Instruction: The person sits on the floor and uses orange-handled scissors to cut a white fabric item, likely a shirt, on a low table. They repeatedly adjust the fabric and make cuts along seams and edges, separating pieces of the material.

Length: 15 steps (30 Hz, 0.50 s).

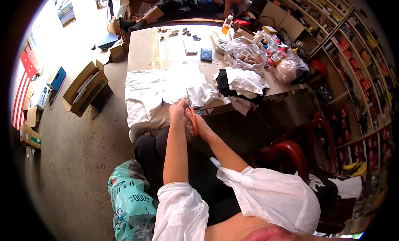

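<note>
Both my forearms reach forward to the near edge of a table (143,48) with white cloth spread on it. My left hand (178,110) is closed at the edge of a white garment (199,91), seemingly pinching the fabric. Just right of it, my right hand (202,127) grips orange-handled scissors (193,119); their blades point toward the cloth and are hard to make out. More white cloth (143,91) lies to the left, part of it hanging over the table edge. A pile of folded white and black garments (245,81) rests to the right.
Farther back on the table are a dark phone (206,54), a plastic bag of brown items (246,54) and bottles (276,56). A person (187,4) lies beyond it. A teal plastic bag (129,199) stands by my legs; cardboard boxes (85,89) are left, a wooden chair (291,151) right.
</note>
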Each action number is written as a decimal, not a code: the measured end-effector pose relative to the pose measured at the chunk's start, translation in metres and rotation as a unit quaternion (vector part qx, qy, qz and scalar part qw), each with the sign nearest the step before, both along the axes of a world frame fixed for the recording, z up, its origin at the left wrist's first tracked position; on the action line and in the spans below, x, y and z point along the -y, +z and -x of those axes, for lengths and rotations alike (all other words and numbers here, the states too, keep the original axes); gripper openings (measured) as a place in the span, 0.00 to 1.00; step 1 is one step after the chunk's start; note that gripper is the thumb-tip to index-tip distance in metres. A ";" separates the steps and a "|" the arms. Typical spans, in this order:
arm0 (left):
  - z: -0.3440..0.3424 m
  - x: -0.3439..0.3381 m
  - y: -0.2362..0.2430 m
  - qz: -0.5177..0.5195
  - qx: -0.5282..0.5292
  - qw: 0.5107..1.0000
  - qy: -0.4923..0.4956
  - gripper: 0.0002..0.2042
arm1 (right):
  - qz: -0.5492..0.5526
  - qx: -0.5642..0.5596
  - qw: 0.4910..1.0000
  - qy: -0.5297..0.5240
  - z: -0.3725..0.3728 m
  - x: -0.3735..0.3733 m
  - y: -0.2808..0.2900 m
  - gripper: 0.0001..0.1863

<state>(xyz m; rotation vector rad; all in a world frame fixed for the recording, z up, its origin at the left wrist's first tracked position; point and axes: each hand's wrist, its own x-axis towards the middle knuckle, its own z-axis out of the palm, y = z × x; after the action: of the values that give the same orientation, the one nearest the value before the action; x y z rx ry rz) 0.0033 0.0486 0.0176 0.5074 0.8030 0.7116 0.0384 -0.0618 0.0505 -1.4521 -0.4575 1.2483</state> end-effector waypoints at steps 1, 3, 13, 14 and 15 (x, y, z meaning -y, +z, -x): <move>0.002 0.000 0.001 0.000 -0.006 1.000 -0.002 0.03 | -0.001 -0.002 1.000 0.007 0.001 -0.001 0.000 0.25; 0.002 0.000 0.002 0.009 0.011 1.000 0.009 0.03 | -0.004 -0.018 1.000 0.009 -0.001 -0.001 0.003 0.22; 0.001 0.004 0.010 0.012 0.003 1.000 0.008 0.07 | -0.001 -0.043 0.999 0.021 -0.006 0.003 0.004 0.19; 0.000 0.003 0.007 0.003 -0.001 1.000 0.010 0.08 | -0.004 -0.038 0.999 0.026 -0.005 0.003 0.007 0.19; -0.002 0.002 0.004 -0.006 -0.004 1.000 0.013 0.08 | -0.006 -0.033 0.999 0.032 -0.004 0.003 0.009 0.20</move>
<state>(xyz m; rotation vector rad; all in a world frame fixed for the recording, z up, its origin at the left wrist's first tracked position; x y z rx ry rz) 0.0051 0.0470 0.0218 0.5119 0.8151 0.7382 0.0428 -0.0653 0.0599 -1.3907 -0.4691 1.3389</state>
